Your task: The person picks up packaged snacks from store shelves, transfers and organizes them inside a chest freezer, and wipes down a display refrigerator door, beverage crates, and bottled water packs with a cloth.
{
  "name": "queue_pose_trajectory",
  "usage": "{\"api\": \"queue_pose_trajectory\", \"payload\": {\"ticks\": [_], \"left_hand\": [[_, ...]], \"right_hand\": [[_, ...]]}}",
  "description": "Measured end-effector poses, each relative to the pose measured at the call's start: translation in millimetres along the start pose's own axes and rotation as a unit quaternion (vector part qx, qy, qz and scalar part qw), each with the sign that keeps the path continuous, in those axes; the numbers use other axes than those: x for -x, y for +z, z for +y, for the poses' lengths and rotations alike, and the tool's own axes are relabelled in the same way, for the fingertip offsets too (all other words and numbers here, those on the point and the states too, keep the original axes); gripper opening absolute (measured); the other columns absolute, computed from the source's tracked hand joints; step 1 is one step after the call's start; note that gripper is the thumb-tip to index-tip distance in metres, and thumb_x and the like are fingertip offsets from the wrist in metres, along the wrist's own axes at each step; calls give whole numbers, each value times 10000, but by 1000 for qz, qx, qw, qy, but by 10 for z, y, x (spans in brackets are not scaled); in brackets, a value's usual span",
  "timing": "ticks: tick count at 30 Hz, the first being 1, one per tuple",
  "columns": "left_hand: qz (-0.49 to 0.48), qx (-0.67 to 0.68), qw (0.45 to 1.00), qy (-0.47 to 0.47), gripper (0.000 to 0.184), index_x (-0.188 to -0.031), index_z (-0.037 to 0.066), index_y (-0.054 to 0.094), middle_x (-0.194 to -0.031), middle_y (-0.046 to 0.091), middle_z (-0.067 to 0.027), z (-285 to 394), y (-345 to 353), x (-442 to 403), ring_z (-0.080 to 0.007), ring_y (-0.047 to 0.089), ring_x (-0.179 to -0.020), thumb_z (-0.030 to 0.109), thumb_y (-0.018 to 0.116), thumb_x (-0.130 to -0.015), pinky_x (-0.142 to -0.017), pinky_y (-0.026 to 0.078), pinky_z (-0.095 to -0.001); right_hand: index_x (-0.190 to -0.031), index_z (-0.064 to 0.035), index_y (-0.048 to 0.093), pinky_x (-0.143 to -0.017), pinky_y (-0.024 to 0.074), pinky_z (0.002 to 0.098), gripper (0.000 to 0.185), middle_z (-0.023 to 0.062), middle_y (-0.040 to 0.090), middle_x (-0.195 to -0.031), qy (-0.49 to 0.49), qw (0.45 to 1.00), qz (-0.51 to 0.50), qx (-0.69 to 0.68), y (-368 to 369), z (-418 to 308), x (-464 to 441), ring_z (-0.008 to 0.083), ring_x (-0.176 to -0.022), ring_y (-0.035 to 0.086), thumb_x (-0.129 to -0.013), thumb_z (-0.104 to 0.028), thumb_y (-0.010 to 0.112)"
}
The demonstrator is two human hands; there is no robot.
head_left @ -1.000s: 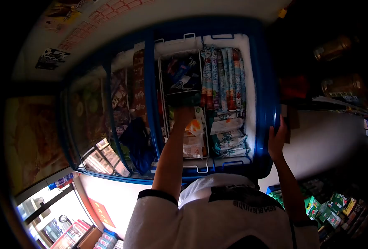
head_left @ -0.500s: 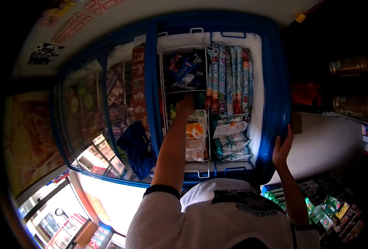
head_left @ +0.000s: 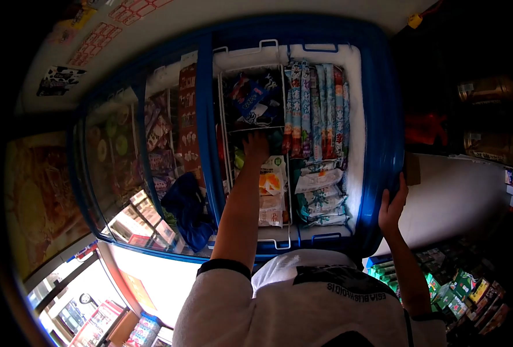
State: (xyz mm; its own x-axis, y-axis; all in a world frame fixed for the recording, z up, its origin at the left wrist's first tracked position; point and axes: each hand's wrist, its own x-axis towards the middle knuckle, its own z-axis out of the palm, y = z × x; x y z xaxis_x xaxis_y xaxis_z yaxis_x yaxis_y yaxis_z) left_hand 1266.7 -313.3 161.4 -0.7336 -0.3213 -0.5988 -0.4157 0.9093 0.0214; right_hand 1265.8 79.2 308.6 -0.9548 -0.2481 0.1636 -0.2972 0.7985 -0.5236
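Fabric [head_left: 188,213], dark blue and bunched, lies over the glass-covered side of the blue freezer [head_left: 378,144], beside a column of reddish-brown packaging [head_left: 188,115]. Right of the crossbar, the left hand [head_left: 256,148] reaches down into a white wire basket [head_left: 255,128], fingers slightly apart; it is too dark to tell whether they touch anything. Dark blue packets [head_left: 252,99] lie in the section just beyond it, and white packets with orange print [head_left: 271,184] lie just nearer the body. In the next compartment, long, light blue packets [head_left: 314,110] stand in a row above green-and-white packets [head_left: 323,199]. Farthest right, the right hand [head_left: 392,209] rests open against the freezer's outer rim, thumb apart from the fingers.
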Motion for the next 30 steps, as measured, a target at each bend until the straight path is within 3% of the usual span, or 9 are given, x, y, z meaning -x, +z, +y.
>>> {"api": "queue_pose_trajectory", "payload": {"ticks": [1,4,7,10,16,22,25,30], "left_hand": [[12,-8,1000,-1,664,-1365,76,262,-1395,250,-155,-2,39,-2,-358,302,-1247,145,609,-803,-990,328,-551],[-13,222,974,44,664,-1364,69,257,-1403,214,-156,-117,162,-64,-369,319,-1226,89,598,-795,-955,399,-498],[-10,129,988,83,660,-1356,59,261,-1400,206,-158,-142,179,-100,-370,334,-1211,58,595,-787,-934,438,-452],[-20,118,990,70,671,-1339,65,287,-1399,218,-157,-78,84,-64,-371,334,-1216,76,623,-759,-963,412,-469],[-29,101,991,86,629,-1308,134,348,-1339,355,-134,-40,-70,-10,-365,320,-1229,113,638,-751,-959,421,-477],[20,91,993,70,423,-1165,148,540,-1215,474,-101,13,-75,32,-338,444,-1117,26,585,-762,-878,469,-472],[104,86,988,78,337,-1051,134,610,-1124,524,-110,7,2,111,-330,497,-1032,-21,557,-756,-840,487,-453],[253,207,941,86,303,-960,81,626,-1041,560,-130,-96,-30,419,-331,501,-997,-46,564,-691,-805,475,-419]], "right_hand": [[-1368,-65,283,-953,362,442,478,199,419,-1208,-1,1000,0,-3,2,1,1,342,-1095,453,-951,-265,404],[-1367,-59,283,-954,358,442,475,201,418,-1210,-3,1000,-2,-4,-9,7,2,345,-1096,452,-952,-255,404],[-1367,-56,283,-957,356,442,470,203,416,-1214,-1,1000,-4,2,-1,8,-1,349,-1103,447,-952,-241,404],[-1367,-57,282,-963,352,443,469,205,408,-1226,3,1000,-6,4,4,27,3,352,-1114,441,-950,-228,409],[-1368,-61,281,-973,346,446,471,206,394,-1249,5,1000,-10,6,2,34,17,356,-1132,431,-943,-207,423],[-1364,-57,282,-976,344,436,467,204,391,-1256,-8,1000,-3,12,-18,5,3,352,-1139,426,-941,-198,421],[-1364,-53,280,-982,335,432,467,205,385,-1264,-7,1000,-6,1,-14,22,-7,350,-1147,418,-942,-204,414],[-1368,-50,271,-982,325,434,486,209,367,-1281,5,1000,-10,-5,2,67,1,345,-1157,403,-945,-249,401]]}}
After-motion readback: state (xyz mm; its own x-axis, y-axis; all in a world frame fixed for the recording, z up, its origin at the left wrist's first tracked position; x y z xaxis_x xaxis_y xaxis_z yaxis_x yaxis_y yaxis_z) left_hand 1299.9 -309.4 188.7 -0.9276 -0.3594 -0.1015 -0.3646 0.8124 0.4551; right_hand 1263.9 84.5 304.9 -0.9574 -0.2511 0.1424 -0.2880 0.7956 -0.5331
